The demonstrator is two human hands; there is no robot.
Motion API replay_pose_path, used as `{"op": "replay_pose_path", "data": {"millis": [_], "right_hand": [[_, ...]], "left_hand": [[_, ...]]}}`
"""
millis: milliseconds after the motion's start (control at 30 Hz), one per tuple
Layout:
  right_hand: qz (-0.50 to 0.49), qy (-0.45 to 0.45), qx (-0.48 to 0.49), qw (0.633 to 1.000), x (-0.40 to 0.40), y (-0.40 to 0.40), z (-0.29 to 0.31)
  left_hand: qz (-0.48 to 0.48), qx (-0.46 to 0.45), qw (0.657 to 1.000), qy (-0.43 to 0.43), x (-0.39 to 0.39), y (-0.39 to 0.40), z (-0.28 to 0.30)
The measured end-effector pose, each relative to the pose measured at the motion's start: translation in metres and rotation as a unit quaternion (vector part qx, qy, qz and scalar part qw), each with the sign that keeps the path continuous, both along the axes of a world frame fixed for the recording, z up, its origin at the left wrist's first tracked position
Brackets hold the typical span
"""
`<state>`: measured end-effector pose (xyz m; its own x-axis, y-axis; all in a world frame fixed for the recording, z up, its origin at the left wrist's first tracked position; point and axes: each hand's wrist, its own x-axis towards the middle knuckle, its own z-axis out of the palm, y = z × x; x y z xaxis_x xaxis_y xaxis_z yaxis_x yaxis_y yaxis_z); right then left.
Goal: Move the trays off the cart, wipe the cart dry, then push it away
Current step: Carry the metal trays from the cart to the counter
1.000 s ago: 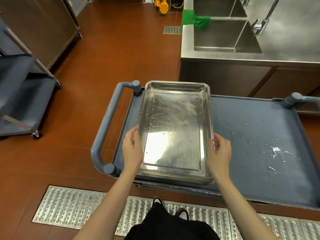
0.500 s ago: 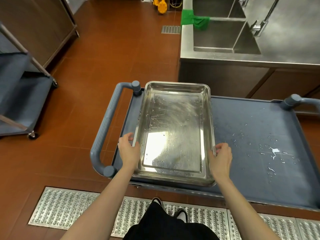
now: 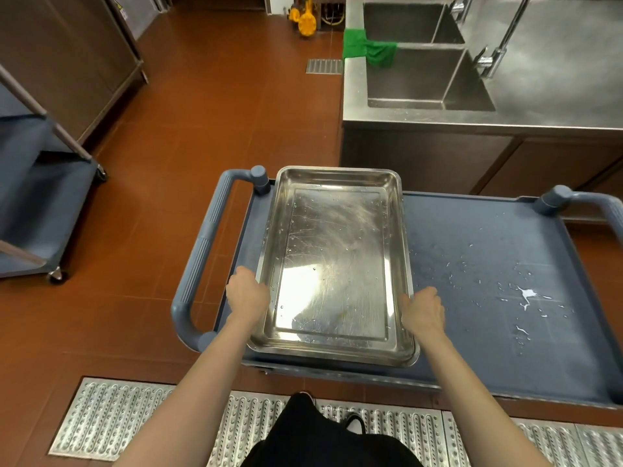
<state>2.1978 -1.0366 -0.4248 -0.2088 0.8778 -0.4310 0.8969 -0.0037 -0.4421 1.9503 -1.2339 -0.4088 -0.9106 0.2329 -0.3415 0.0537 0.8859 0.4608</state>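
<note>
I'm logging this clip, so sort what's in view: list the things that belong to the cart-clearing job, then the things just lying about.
Belongs to the job:
- steel tray, gripped at its sides by the left hand and right hand
- grey cart, its top wet with water drops
- green cloth on the sink edge, likely for wiping

Just lying about:
- sink
- second cart
- floor grate

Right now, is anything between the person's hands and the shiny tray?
No. The left hand and the right hand are already on the long sides of the steel tray, which sits on the blue cart. Nothing visible lies between them.
</note>
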Motion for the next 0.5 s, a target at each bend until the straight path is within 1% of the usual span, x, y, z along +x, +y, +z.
{"op": "replay_pose_path", "data": {"millis": [100,233,400,500], "right_hand": [[-0.006,0.016,0.011,1.000,0.000,-0.004,0.003],[-0.017,0.063,0.044,0.997,0.000,-0.011,0.012],[-0.041,0.106,0.091,0.989,0.000,-0.020,0.019],[-0.061,0.138,0.087,0.985,0.001,-0.020,0.023]], "left_hand": [[-0.011,-0.007,0.999,-0.030,-0.004,0.000,0.002],[0.005,0.055,0.997,-0.058,-0.007,-0.005,-0.005],[0.027,0.135,0.990,0.000,0.002,-0.007,-0.004],[0.037,0.169,0.985,-0.001,0.003,-0.006,0.001]]}}
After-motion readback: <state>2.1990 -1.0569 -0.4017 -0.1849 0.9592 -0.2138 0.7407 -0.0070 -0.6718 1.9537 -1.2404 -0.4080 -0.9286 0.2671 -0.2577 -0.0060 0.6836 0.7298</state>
